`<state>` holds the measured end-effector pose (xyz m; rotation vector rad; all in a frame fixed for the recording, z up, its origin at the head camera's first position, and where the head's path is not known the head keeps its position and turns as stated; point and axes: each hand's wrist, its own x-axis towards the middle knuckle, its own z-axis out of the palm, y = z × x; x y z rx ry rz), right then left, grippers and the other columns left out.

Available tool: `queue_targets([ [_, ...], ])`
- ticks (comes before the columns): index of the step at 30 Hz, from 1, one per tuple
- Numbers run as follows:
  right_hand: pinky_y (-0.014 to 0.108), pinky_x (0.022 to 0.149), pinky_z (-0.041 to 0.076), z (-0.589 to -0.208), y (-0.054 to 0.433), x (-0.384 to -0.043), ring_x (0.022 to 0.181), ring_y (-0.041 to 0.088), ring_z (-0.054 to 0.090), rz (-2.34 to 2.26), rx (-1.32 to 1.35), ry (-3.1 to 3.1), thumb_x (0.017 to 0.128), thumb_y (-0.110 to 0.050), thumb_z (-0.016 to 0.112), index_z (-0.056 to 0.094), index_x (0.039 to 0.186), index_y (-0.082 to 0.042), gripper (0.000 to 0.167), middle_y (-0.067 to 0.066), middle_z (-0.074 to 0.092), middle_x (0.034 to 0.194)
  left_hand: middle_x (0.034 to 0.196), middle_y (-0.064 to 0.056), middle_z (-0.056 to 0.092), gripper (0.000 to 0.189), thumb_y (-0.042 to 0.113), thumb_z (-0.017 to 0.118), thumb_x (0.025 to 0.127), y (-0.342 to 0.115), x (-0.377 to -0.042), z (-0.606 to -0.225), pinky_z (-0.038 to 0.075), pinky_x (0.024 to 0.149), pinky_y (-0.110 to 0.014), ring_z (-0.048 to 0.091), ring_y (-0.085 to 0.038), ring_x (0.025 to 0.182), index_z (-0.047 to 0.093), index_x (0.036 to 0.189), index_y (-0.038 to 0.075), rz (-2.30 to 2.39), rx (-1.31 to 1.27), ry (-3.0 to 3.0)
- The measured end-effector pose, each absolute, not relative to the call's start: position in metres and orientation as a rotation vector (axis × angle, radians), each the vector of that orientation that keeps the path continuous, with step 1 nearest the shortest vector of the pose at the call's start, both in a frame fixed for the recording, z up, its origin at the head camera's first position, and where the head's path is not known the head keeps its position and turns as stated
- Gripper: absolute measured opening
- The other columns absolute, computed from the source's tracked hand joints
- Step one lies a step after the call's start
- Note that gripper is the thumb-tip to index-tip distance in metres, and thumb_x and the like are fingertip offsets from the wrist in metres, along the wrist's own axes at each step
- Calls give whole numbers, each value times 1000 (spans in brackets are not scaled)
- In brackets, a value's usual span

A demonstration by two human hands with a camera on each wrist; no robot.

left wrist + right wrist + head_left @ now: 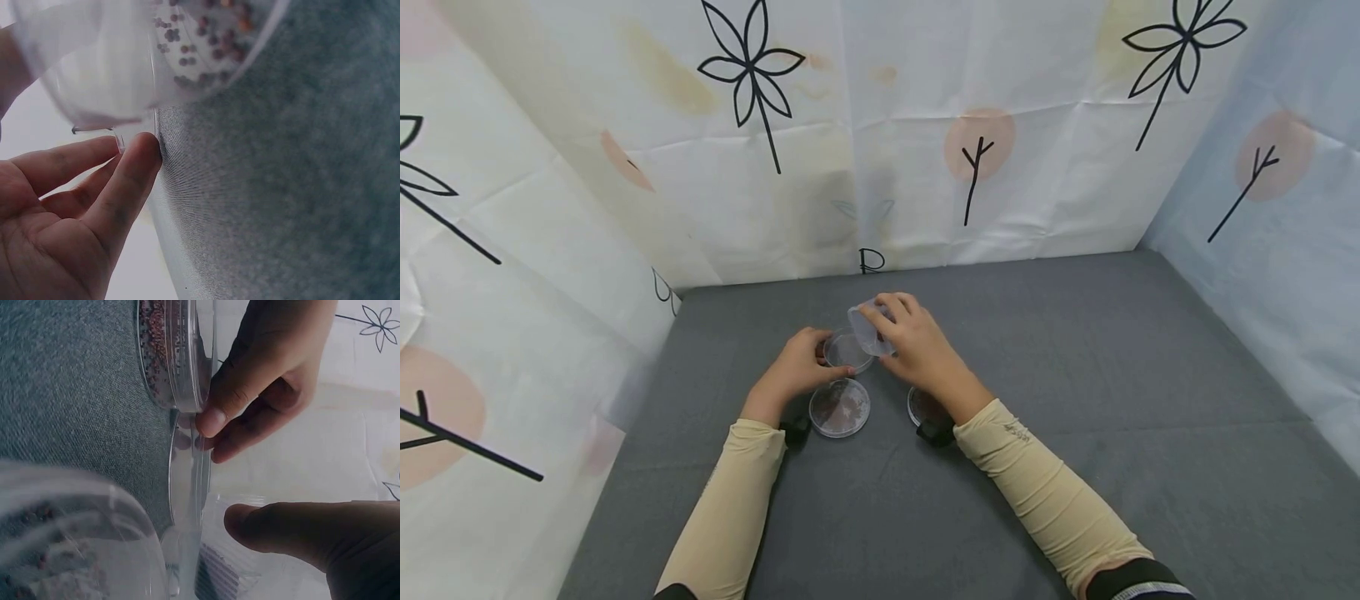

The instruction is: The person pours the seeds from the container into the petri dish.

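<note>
My left hand (797, 367) holds a clear round dish (848, 350) by its rim, thumb on the near side and fingers on the far side. In the right wrist view, that dish (187, 469) stands low on the cloth. My right hand (917, 342) grips a clear plastic cup (861, 327), tilted over the dish. Something dark shows inside the cup, too unclear to name. Directly in front of the left hand's dish lies another round dish (840, 408). Small dark red beads or seeds (219, 37) show in a dish close to the left wrist camera.
A further round dish (922, 407) is partly hidden beneath my right wrist. Grey cloth (1075, 375) covers the table. Pale patterned fabric (910, 183) forms walls at the back and both sides.
</note>
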<state>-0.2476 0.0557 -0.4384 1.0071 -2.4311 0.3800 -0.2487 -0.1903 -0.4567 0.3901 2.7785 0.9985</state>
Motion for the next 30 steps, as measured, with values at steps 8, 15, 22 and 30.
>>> queue_targets([
  [8,53,113,47,-442,48,-249,136,35,53,337,1116,-2326,81,-1,90,60,150,-12,76,16,56,143,136,-25,58,84,37,86,92,-191,-248,-456,58,94,-52,65,-36,112,49,154,-6,966,386,2793],
  [15,56,115,46,-440,45,-247,140,35,50,314,1130,-2371,85,3,84,58,153,-15,75,15,55,148,133,-25,59,83,36,86,92,-191,-247,-454,58,93,-52,65,-35,110,50,154,-6,964,385,2788],
  [22,61,117,44,-440,44,-244,143,38,48,295,1129,-2417,88,4,80,55,155,-17,75,14,52,152,136,-25,59,82,34,86,92,-191,-248,-456,58,94,-52,65,-36,112,50,153,-6,975,393,2784],
  [30,59,115,45,-439,45,-244,142,37,49,292,1132,-2390,87,6,80,56,155,-16,75,14,52,151,131,-24,59,79,34,86,92,-190,-249,-456,58,90,-50,65,-33,106,52,153,-5,970,396,2784],
])
